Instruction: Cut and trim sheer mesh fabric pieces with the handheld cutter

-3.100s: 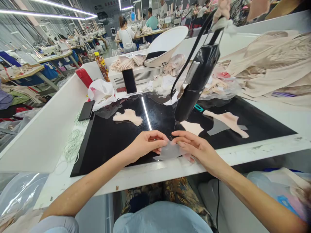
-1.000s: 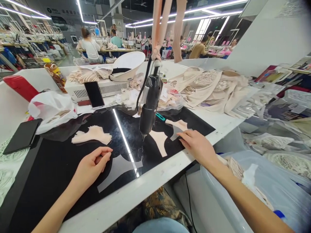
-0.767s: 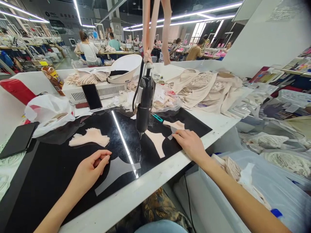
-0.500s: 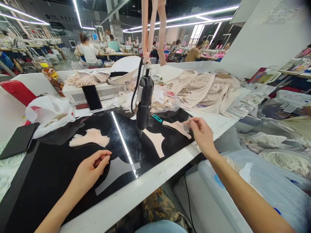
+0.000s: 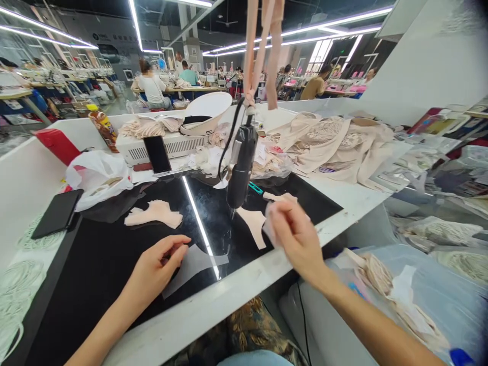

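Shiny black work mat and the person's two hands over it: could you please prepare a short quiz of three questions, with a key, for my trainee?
1. Multiple choice: from what does the black cylindrical tool hang? A) a green rope; B) peach fabric strips; C) a wooden hook.
2. True or false: the person's right hand holds a teal plastic clip.
3. Open question: which of the person's hands is nearer to the ragged-edged peach fabric pile?
Key: 1. B. 2. False; it holds a translucent grey sheet, which looks blurred. 3. The left hand.
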Action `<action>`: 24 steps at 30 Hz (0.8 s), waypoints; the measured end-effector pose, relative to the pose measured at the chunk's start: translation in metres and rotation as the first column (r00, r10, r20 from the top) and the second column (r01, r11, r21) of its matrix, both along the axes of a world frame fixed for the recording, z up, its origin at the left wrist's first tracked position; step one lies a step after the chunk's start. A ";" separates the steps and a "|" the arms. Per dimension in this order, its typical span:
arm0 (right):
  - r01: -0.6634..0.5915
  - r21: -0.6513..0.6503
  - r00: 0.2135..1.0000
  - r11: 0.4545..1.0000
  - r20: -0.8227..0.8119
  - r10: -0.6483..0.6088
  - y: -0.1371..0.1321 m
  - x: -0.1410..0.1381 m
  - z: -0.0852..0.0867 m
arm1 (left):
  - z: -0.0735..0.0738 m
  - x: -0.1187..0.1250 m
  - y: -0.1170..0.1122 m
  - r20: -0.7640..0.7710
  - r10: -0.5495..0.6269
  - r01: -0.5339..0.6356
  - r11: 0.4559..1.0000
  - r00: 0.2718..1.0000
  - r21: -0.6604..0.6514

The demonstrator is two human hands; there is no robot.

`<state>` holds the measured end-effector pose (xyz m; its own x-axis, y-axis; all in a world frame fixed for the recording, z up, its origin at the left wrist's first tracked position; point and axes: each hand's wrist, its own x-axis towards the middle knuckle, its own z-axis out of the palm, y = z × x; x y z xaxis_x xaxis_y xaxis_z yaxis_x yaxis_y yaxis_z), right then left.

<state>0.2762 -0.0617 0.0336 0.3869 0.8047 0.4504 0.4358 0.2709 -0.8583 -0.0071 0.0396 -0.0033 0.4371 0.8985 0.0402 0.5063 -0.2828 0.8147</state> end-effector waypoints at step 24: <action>-0.562 -0.290 0.824 0.775 -0.279 0.493 0.025 -0.089 -0.025 | 0.025 0.011 -0.028 0.540 0.149 0.110 0.902 0.829 -0.418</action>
